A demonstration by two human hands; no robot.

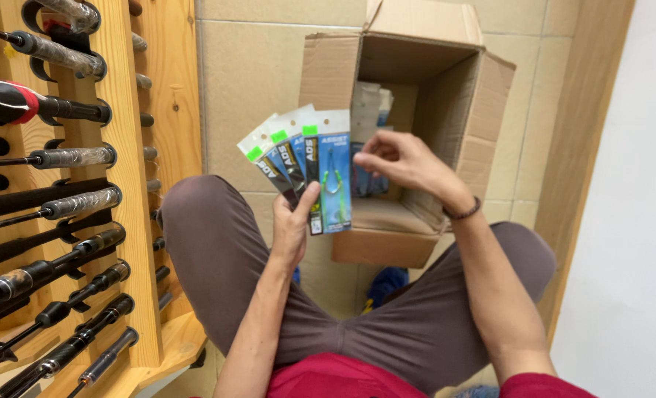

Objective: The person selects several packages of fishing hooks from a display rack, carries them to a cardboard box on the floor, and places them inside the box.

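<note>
Item: fan of four hook packets (306,166), blue cards with green tabs, pinched at their lower ends between thumb and fingers of the left hand (292,225), held above the knees. Right hand (401,161): fingers curled at the fan's right edge, touching the outermost packet; whether it grips cannot be told. More packets remain inside the open cardboard box (460,125) just behind. Wooden rod rack (132,184) at left, stocked.
</note>
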